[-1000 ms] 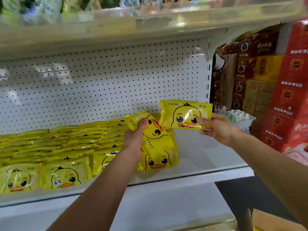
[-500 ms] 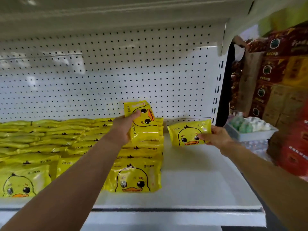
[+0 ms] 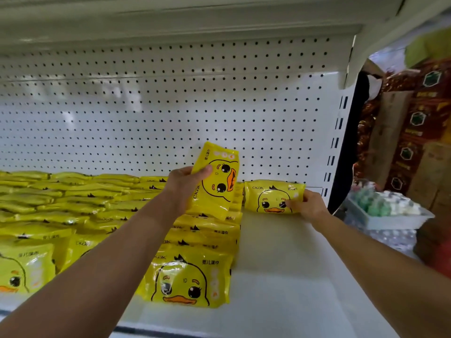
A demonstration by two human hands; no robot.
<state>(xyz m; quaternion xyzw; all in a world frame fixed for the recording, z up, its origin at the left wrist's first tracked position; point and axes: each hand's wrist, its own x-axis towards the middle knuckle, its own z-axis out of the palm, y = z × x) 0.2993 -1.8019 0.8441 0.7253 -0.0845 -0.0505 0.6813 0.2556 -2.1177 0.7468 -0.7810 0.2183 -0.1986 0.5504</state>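
Observation:
My left hand [image 3: 185, 189] grips a yellow duck-print wipes pack [image 3: 217, 181], held upright and turned on its side above a row of the same packs. My right hand [image 3: 308, 206] holds another yellow duck pack [image 3: 271, 196] by its right end; this pack stands at the back of the white shelf [image 3: 280, 276], close to the pegboard. Rows of overlapping yellow duck packs [image 3: 73, 203] cover the left part of the shelf, the nearest one [image 3: 188, 279] lying face up at the front.
A white pegboard back wall [image 3: 170, 106] rises behind the packs, under an upper shelf [image 3: 170, 18]. To the right stand stacked red and brown cartons [image 3: 415, 130] and a tray of small bottles [image 3: 388, 208]. Bare shelf lies right of the rows.
My right hand has carried its pack down and back until it sits at the rear of the shelf. My left hand has lifted its pack slightly. The view has moved closer in.

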